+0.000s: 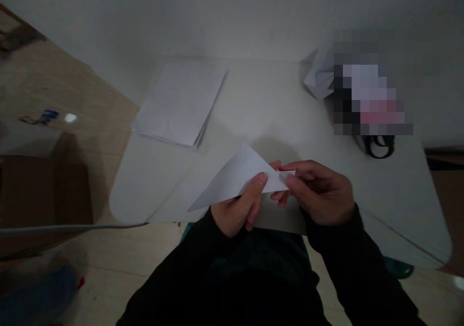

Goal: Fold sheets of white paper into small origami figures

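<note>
Head view: your left hand [232,210] and right hand [319,195] are up over the near edge of a rounded white tabletop [275,108], both on a white folded paper triangle [232,178]. Triangle is held just above that near edge, centre-left of your body, with one long point aimed toward the table's left end and one corner running into your right hand. Grip: both hands closed on the paper, neither released. Left thumb [258,183] presses the top face, with left fingers [252,219] curled under it. Right thumb and fingers [290,183] pinch the right corner; the exact contact is partly hidden by the hand. On the table's far-left area sits a neat stack of white paper sheets [179,104], well apart from your hands. At the table's far-right corner is a white folded paper piece [319,75], partly behind a pixelated object [366,89] that is too blurred to identify. A black cord loop [379,147] lies just below that object. Left of the table, a brown cardboard box [43,195] stands on the beige floor [119,268], and a grey cable [72,228] runs toward the table's near edge. Your black sleeves [344,239] fill the bottom of the view.
</note>
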Demonstrator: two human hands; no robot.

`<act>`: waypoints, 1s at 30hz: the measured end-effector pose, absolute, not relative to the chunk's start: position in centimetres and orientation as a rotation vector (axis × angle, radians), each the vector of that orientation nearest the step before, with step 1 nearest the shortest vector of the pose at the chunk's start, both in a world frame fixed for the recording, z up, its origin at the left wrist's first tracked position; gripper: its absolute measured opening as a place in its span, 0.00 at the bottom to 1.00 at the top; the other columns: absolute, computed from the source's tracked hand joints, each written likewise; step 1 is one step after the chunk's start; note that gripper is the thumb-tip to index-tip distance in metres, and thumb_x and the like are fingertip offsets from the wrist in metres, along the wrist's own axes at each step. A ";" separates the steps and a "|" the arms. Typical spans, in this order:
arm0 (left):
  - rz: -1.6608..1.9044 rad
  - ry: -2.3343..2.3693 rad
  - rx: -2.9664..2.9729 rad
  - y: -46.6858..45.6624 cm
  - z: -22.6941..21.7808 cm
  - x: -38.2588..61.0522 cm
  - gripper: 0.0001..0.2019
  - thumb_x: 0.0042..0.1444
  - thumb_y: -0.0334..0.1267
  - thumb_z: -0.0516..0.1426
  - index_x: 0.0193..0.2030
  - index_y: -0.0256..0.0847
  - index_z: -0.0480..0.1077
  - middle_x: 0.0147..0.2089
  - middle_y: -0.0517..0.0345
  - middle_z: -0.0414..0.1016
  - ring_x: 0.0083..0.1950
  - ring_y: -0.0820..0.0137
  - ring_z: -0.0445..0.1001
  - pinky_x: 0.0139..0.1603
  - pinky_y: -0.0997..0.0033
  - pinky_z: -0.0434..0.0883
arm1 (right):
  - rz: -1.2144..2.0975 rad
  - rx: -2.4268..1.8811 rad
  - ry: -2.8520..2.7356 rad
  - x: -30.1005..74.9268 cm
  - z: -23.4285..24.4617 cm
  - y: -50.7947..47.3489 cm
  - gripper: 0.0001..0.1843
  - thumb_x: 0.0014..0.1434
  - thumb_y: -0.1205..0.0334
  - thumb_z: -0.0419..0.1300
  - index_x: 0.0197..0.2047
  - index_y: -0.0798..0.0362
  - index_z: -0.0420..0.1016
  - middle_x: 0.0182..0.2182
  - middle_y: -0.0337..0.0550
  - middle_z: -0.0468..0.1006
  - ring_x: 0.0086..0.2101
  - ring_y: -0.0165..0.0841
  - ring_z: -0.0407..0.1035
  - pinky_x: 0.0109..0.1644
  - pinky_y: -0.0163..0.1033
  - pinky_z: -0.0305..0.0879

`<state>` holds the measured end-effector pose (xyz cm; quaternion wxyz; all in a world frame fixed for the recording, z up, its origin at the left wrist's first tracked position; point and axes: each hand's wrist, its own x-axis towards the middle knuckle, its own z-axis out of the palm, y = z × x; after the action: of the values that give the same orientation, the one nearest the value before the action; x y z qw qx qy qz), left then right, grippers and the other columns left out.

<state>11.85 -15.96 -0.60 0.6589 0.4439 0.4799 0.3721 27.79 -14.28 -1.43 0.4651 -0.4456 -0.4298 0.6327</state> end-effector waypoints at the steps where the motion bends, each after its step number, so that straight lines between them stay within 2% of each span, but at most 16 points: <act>1: 0.872 1.084 0.981 -16.1 -0.7 11.8 0.23 0.63 0.48 0.46 0.59 0.37 0.65 0.09 0.70 0.53 0.10 0.80 0.54 0.15 0.79 0.59 | 1.725 -1.027 -0.986 28.0 -1.6 -14.1 0.14 0.56 0.52 0.60 0.39 0.55 0.74 0.23 0.40 0.79 0.20 0.31 0.73 0.21 0.34 0.72; 3: 0.907 1.053 0.954 -16.2 -0.9 11.9 0.23 0.63 0.48 0.47 0.58 0.38 0.65 0.09 0.70 0.52 0.10 0.80 0.51 0.13 0.79 0.56 | 2.084 -0.882 -0.859 28.3 -2.0 -13.7 0.23 0.60 0.45 0.50 0.38 0.57 0.74 0.22 0.43 0.78 0.19 0.32 0.73 0.16 0.34 0.68; 4: 0.907 1.027 0.950 -16.3 -0.9 11.9 0.23 0.62 0.48 0.47 0.58 0.38 0.66 0.09 0.70 0.52 0.10 0.80 0.51 0.13 0.79 0.55 | 2.224 -0.812 -0.814 28.4 -2.1 -13.5 0.24 0.61 0.45 0.49 0.36 0.57 0.73 0.22 0.43 0.78 0.17 0.32 0.72 0.14 0.33 0.66; 7: 0.873 0.962 0.948 -16.3 -1.0 11.9 0.23 0.62 0.48 0.48 0.57 0.37 0.67 0.09 0.69 0.53 0.10 0.80 0.51 0.12 0.79 0.54 | 2.415 -0.693 -0.734 28.4 -2.2 -13.5 0.15 0.61 0.54 0.52 0.33 0.56 0.72 0.22 0.40 0.78 0.16 0.29 0.71 0.12 0.29 0.63; 10: 0.876 0.963 0.951 -16.3 -1.0 11.9 0.22 0.61 0.48 0.49 0.55 0.36 0.69 0.08 0.68 0.53 0.10 0.79 0.51 0.12 0.78 0.53 | 2.457 -0.682 -0.674 28.2 -1.9 -13.7 0.09 0.58 0.58 0.55 0.34 0.55 0.71 0.21 0.37 0.77 0.15 0.28 0.70 0.11 0.27 0.61; 13: 0.900 0.993 0.958 -16.3 -1.0 12.0 0.21 0.61 0.47 0.49 0.54 0.36 0.70 0.08 0.68 0.52 0.09 0.79 0.51 0.12 0.78 0.53 | 2.468 -0.677 -0.643 28.1 -1.6 -13.7 0.10 0.57 0.57 0.56 0.32 0.55 0.71 0.21 0.36 0.77 0.13 0.27 0.69 0.09 0.26 0.59; 18: 0.909 0.990 0.968 -16.4 -1.1 12.0 0.20 0.62 0.47 0.49 0.53 0.37 0.71 0.08 0.69 0.52 0.09 0.79 0.51 0.12 0.77 0.53 | 2.523 -0.666 -0.689 28.2 -1.7 -13.5 0.21 0.59 0.50 0.53 0.25 0.58 0.72 0.15 0.38 0.74 0.10 0.25 0.64 0.09 0.25 0.57; 20: 0.906 0.991 0.965 -16.4 -1.1 12.0 0.20 0.62 0.47 0.49 0.52 0.37 0.71 0.08 0.69 0.52 0.09 0.79 0.51 0.12 0.77 0.53 | 2.558 -0.665 -0.726 28.4 -1.8 -13.5 0.24 0.60 0.47 0.51 0.25 0.59 0.73 0.13 0.39 0.73 0.09 0.24 0.62 0.09 0.24 0.56; 30: 0.892 1.029 0.986 -16.5 -1.3 11.8 0.20 0.61 0.48 0.49 0.52 0.38 0.71 0.09 0.68 0.52 0.10 0.79 0.52 0.12 0.76 0.53 | 2.413 -0.794 -0.822 28.4 -1.8 -13.8 0.19 0.59 0.53 0.56 0.23 0.58 0.73 0.12 0.38 0.72 0.08 0.24 0.61 0.07 0.24 0.53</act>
<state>11.83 -16.49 -1.27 0.6672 0.4370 0.4559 0.3951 28.36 -13.81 -1.80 0.2337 -0.2891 -0.2995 0.8787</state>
